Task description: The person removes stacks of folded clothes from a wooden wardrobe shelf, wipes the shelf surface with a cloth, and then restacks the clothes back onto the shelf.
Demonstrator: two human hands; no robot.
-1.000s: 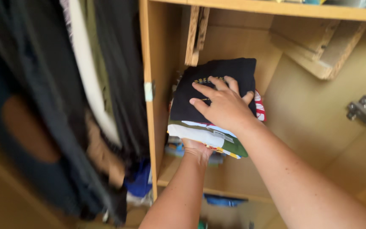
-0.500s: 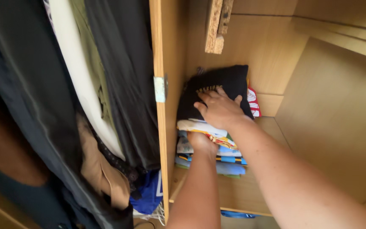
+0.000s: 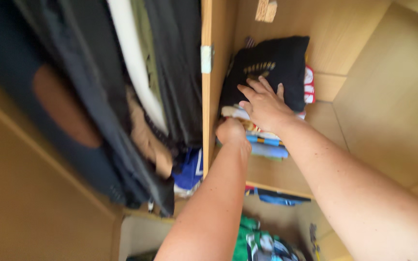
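The pile of folded clothes [image 3: 267,96] sits on the shelf [image 3: 276,174]; right hand [image 3: 265,104] lies flat and open on top; left hand [image 3: 231,133] has its fingers tucked under the pile, not yet out

A home bedroom wardrobe of light wood: dark hanging clothes [image 3: 136,82] fill the left section, a stack of folded shirts [image 3: 272,82] sits on a shelf [image 3: 276,176] in the right section, beside a door hinge [image 3: 207,59].

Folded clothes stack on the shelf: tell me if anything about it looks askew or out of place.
Slightly untidy: under the black shirt, a red-and-white garment juts out past the stack's right edge. The right hand presses on top; the left hand grips the front.
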